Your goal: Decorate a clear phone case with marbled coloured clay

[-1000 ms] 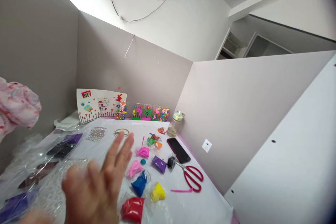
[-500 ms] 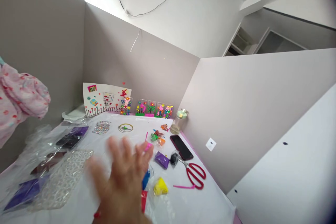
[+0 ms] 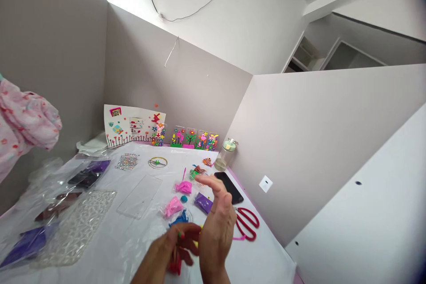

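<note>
My left hand (image 3: 166, 246) is low in the middle, its fingers bent and apart beside the palm of my right hand (image 3: 218, 230). A tiny green-and-red spot shows at the left hand; I cannot tell what it is. My right hand stands on edge, fingers stretched and leaning left. Below the left fingers lies a red packet (image 3: 175, 265). Just beyond are a blue clay packet (image 3: 179, 218), two pink clay packets (image 3: 173, 207) and a small teal disc (image 3: 184, 199). A purple packet (image 3: 203, 203) is partly behind the right hand. Yellow shows between the hands.
Red-handled scissors (image 3: 248, 224) and a phone (image 3: 229, 187) lie right. A clear case (image 3: 140, 196), patterned clear sheet (image 3: 80, 226), plastic bags (image 3: 49, 204) and beads (image 3: 127, 161) lie left. A bottle (image 3: 226, 154) and decorated panels (image 3: 191, 137) stand at the back.
One blurred, spread hand was over the middle of the table. Now both hands are together lower down, and the clear case and pink packets are uncovered.
</note>
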`<state>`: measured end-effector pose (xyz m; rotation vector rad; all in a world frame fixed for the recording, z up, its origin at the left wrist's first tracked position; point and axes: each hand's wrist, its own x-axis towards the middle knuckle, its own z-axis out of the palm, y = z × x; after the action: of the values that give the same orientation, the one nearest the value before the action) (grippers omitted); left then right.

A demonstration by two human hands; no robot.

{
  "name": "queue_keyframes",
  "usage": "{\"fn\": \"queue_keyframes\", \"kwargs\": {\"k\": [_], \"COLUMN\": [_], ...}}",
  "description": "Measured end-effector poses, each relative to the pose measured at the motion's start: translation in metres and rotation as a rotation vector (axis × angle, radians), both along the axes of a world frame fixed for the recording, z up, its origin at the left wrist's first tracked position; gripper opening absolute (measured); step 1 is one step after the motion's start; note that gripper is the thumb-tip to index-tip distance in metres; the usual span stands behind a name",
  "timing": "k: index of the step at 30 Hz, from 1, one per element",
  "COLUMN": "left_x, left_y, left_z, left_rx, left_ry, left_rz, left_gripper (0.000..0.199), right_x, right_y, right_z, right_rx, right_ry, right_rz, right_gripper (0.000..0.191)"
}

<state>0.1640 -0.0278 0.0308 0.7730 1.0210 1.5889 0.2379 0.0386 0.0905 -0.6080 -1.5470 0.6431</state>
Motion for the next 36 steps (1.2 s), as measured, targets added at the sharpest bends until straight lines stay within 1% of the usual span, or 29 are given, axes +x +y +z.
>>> {"fn": "queue_keyframes", "kwargs": {"k": [2,3,5,6,9,12,15,18,20,22,23,24,26,28,29,32,36], "left_x": [-0.011,-0.015,-0.020,-0.022,-0.024,-0.025,-0.024,-0.022,-0.023,-0.026,-0.028,-0.030,-0.034,-0.036,-0.036,-0.034,-0.038], "left_y": [0.004,0.004,0.002,0.000,-0.005,-0.007,-0.010,-0.012,-0.012,-0.011,-0.010,-0.009,-0.008,-0.008,-0.008,-0.009,-0.011], "left_z": [0.004,0.007,0.012,0.014,0.015,0.015,0.019,0.025,0.029,0.032,0.033,0.033,0.032,0.031,0.031,0.031,0.035], "left_rx": [-0.028,-0.029,-0.039,-0.047,-0.024,0.023,0.006,-0.021,-0.079,-0.134,-0.160,-0.182,-0.208,-0.210,-0.201,-0.161,-0.104], "left_ry": [-0.121,-0.147,-0.096,-0.039,0.076,0.036,-0.114,-0.365,-0.520,-0.615,-0.643,-0.664,-0.682,-0.695,-0.696,-0.686,-0.630], "left_rz": [0.004,0.023,0.075,0.089,0.084,0.046,0.047,0.051,0.061,0.082,0.100,0.121,0.148,0.141,0.127,0.099,0.056], "left_gripper": [0.054,0.054,0.054,0.056,0.059,0.050,0.041,0.033,0.025,0.013,0.010,0.013,0.019,0.019,0.018,0.017,0.013], "right_x": [0.005,0.007,0.009,0.009,0.009,0.006,0.002,-0.004,-0.008,-0.009,-0.009,-0.009,-0.009,-0.010,-0.011,-0.016,-0.021], "right_y": [-0.003,-0.004,-0.007,-0.009,-0.012,-0.013,-0.015,-0.020,-0.023,-0.026,-0.028,-0.029,-0.030,-0.030,-0.030,-0.030,-0.033], "right_z": [0.000,0.000,-0.002,-0.003,-0.009,-0.013,-0.016,-0.021,-0.025,-0.029,-0.032,-0.035,-0.042,-0.049,-0.052,-0.060,-0.061], "right_rx": [-0.086,-0.096,-0.051,-0.007,0.115,0.163,0.246,0.373,0.420,0.452,0.476,0.500,0.522,0.505,0.492,0.499,0.504], "right_ry": [-0.101,-0.157,-0.265,-0.310,-0.356,-0.300,-0.271,-0.263,-0.293,-0.359,-0.384,-0.397,-0.386,-0.358,-0.355,-0.339,-0.224], "right_rz": [0.129,0.195,0.286,0.303,0.241,0.154,0.088,0.024,0.011,0.017,0.014,-0.001,-0.062,-0.118,-0.125,-0.076,-0.040], "right_gripper": [0.043,0.035,0.020,0.017,0.011,0.014,0.016,0.018,0.020,0.019,0.018,0.019,0.021,0.019,0.017,0.010,0.013]}}
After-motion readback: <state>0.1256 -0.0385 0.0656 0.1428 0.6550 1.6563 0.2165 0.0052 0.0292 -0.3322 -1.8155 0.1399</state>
